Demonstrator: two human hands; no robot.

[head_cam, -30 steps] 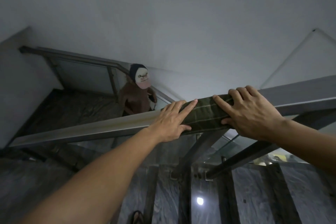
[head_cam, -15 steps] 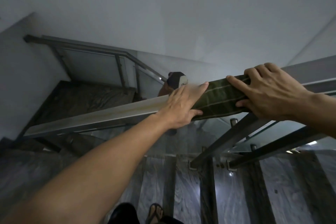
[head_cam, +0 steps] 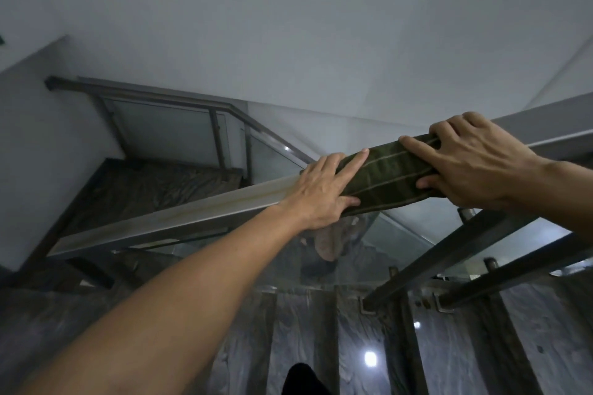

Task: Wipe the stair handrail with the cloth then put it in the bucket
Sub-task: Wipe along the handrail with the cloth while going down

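Observation:
A dark green cloth [head_cam: 390, 178] with pale stripes is wrapped over the flat metal stair handrail [head_cam: 179, 216], which slopes from lower left up to the right. My left hand [head_cam: 324, 191] presses on the cloth's lower end, fingers spread over the rail top and thumb on the near side. My right hand [head_cam: 475, 163] clamps the cloth's upper end around the rail, thumb underneath. The bare rail below my left hand shows brownish streaks. No bucket is in view.
Glass panels [head_cam: 398, 247] and dark metal posts [head_cam: 449, 256] hang under the rail. Dark marble steps [head_cam: 321, 340] lie below, and a second railing [head_cam: 179, 99] borders a landing at left. Another person is dimly visible through the glass. Plain walls rise behind.
Both hands and the cloth have shifted to the right and upward along the rail across the frames. The other person, first visible above the rail, now shows only dimly through the glass below it.

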